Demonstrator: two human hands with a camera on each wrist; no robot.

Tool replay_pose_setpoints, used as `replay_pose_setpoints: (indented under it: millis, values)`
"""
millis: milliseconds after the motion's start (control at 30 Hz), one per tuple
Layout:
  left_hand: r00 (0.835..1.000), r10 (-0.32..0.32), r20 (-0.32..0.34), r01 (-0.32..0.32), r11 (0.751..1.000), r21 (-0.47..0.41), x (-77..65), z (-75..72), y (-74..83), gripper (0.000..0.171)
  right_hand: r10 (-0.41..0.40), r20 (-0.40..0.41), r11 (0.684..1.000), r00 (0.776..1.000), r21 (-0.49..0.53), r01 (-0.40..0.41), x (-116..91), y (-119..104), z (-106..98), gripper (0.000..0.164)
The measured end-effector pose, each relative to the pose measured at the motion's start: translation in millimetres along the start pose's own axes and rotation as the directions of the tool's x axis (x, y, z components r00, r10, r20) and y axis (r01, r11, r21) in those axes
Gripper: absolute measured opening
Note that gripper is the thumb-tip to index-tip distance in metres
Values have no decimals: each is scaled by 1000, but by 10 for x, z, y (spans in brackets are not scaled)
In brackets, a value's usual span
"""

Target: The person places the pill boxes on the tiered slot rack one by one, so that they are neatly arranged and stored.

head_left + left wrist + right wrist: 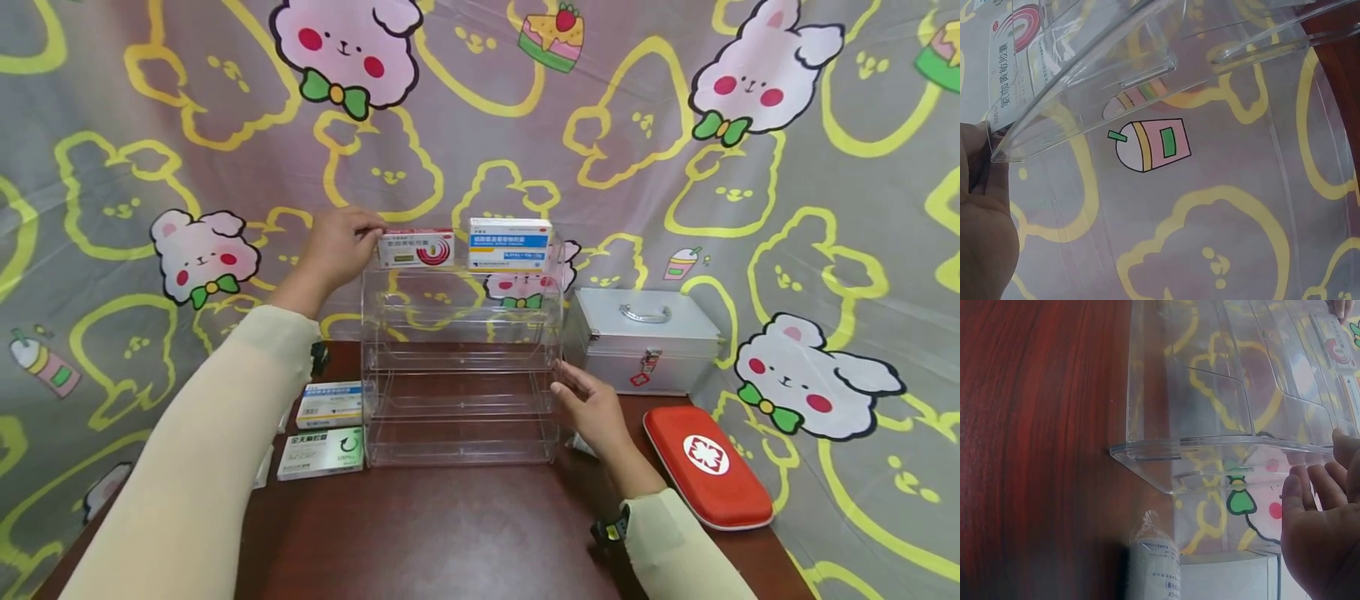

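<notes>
A clear acrylic tiered rack (461,454) stands on the brown table. On its top tier are a white medicine box with a red ring design (416,249) and a blue-and-white medicine box (510,246). My left hand (337,246) pinches the left end of the ring-design box; in the left wrist view its fingers (979,162) meet the box end at the rack's corner. My right hand (588,408) is at the rack's right side, thumb near the front edge and loosely extended fingers (1294,490) along the side panel, holding no loose thing.
Left of the rack lie another blue-and-white box (330,406) and a green-and-white box (321,454). On the right are a silver metal case (637,342), a red first-aid pouch (708,467) and a wrapped white roll (1155,569). A patterned curtain (450,142) hangs behind.
</notes>
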State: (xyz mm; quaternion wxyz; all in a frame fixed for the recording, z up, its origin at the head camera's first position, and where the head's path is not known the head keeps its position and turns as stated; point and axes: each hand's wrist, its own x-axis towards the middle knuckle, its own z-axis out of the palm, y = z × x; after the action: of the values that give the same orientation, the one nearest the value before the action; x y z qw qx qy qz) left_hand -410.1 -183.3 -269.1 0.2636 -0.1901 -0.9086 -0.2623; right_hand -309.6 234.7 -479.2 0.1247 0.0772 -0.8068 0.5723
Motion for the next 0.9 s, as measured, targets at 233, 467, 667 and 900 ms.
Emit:
replay_pose_setpoints:
  millis: [233,467,667,900]
  values:
    - [993,-120,24,121,951,-284,-88,-63,-2,43,25,-3,1000,1000,3,-25,-15,12,12,49]
    - [990,-134,-41,114,940,-323,-365,-170,-141,43,19,-25,1000,1000,-9,-19,-14,-23,14,49]
    - [986,-151,73,165,945,-283,-871,-284,-426,42,14,-38,1000,999,4,-14,0,-45,21,47]
    - [957,-232,174,287,851,-439,-1813,-303,-899,53,29,-17,999,999,41,-28,-28,-28,10,48]
